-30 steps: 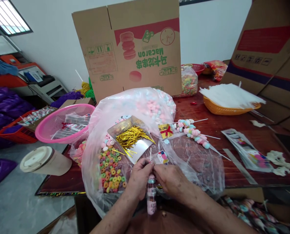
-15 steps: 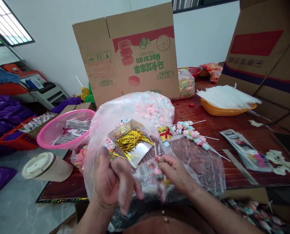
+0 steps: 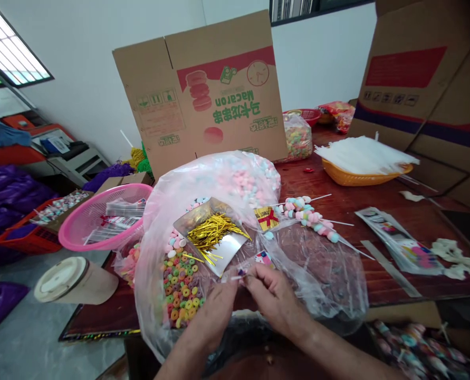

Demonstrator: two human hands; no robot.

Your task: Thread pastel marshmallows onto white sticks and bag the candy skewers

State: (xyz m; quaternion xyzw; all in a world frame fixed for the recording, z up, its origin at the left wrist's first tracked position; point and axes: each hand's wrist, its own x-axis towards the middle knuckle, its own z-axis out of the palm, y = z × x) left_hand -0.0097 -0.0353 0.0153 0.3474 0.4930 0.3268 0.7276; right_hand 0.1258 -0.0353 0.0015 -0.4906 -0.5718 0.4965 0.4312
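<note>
My left hand (image 3: 222, 300) and my right hand (image 3: 268, 295) meet over the near edge of the plastic bag, fingers pinched together. Between their fingertips is a wrapped marshmallow skewer; its white stick end (image 3: 237, 277) pokes out, and the hands hide the rest. Just beyond lies an opened silver pouch (image 3: 231, 249) with gold twist ties (image 3: 213, 231) heaped on it. Colourful cereal rings (image 3: 182, 287) show through the bag left of my left hand. Several marshmallow skewers (image 3: 314, 219) lie beyond my right hand, beside a yellow twist-tie label (image 3: 265, 218).
A pink basket (image 3: 70, 232) of printed packets and a lidded cup (image 3: 96, 282) stand at left. Rightward are printed bags (image 3: 401, 245), a metal ruler (image 3: 391, 269) and an orange basket (image 3: 353, 177) of white sticks. A large carton (image 3: 155, 121) stands behind.
My left hand, spread and blurred before, has come rightward to meet my right hand at the skewer's stick. The skewer has tipped from upright, its stick now pointing left.
</note>
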